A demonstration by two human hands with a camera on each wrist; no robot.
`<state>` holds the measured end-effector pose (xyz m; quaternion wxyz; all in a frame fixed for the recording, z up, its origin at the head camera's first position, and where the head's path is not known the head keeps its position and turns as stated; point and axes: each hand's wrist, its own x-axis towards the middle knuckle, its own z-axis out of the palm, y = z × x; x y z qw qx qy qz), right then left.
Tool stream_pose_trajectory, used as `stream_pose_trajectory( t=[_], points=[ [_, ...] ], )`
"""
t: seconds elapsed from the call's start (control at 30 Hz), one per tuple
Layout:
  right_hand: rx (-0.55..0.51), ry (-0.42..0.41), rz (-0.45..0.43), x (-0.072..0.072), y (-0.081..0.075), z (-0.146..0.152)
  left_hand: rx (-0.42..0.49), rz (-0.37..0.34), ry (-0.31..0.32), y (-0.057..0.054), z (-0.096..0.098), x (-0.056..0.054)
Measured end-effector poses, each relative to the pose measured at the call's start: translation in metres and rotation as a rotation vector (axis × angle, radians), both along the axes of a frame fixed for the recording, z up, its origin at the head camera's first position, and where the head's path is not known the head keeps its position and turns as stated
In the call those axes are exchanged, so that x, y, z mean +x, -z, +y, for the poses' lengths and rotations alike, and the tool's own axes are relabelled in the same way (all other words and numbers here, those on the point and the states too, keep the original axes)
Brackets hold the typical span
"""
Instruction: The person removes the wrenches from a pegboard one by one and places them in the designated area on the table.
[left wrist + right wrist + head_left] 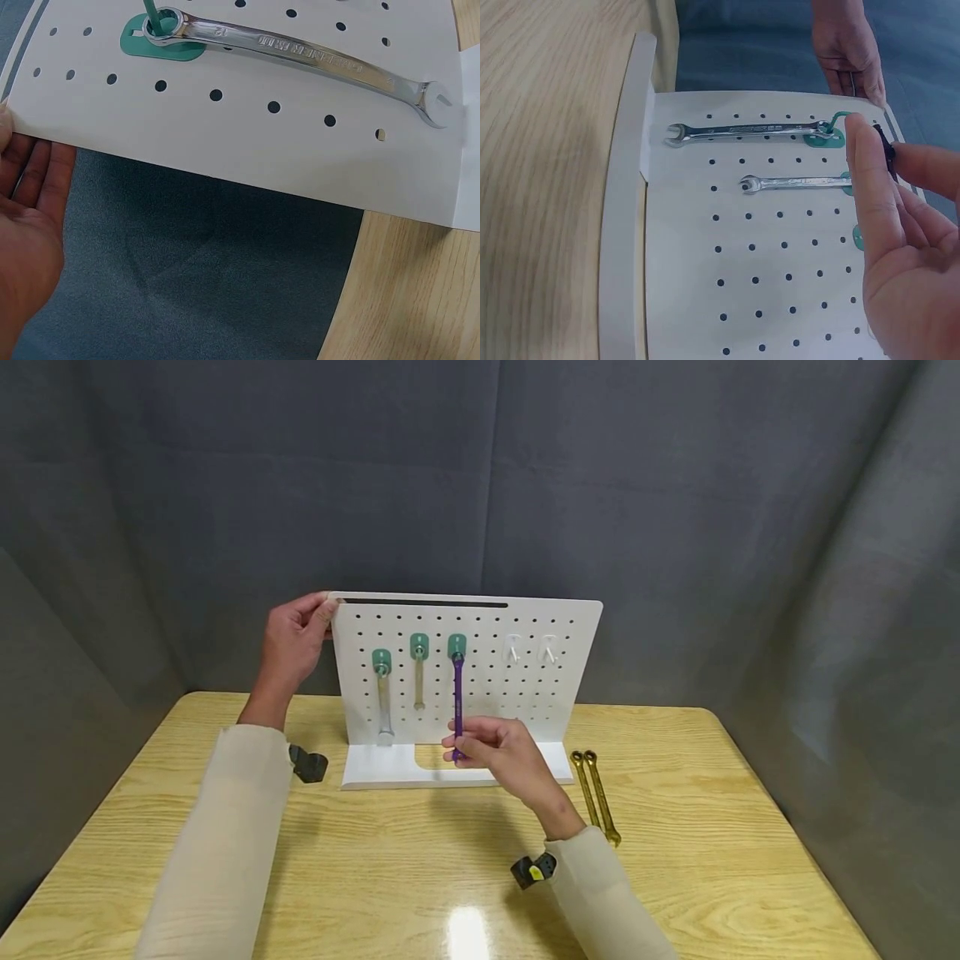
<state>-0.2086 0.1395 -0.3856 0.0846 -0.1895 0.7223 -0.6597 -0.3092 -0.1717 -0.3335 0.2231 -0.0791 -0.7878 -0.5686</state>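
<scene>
My left hand (295,639) grips the top left corner of the white pegboard (468,693), thumb in front and fingers behind. My right hand (504,752) pinches the lower end of a purple wrench (458,702), which stands upright before the board. Its upper ring end overlaps a green hook (457,645); whether it sits on the hook I cannot tell. In the right wrist view only a dark end of the wrench (886,154) shows between thumb and fingers. A long silver wrench (300,52) and a shorter silver wrench (795,182) hang from green hooks to the left.
Two white hooks (513,649) stick out on the board's right side. Two gold wrenches (600,797) lie side by side on the wooden table (390,877), right of the board's base. A grey curtain (675,527) hangs behind.
</scene>
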Motion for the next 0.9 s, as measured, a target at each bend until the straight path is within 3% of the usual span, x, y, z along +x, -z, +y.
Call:
stream_pose_trajectory(
  t=[0.9],
  points=[
    [-0.017, -0.016, -0.003, 0.006, -0.013, 0.001, -0.009, -0.009, -0.024, 0.002, 0.001, -0.002]
  ],
)
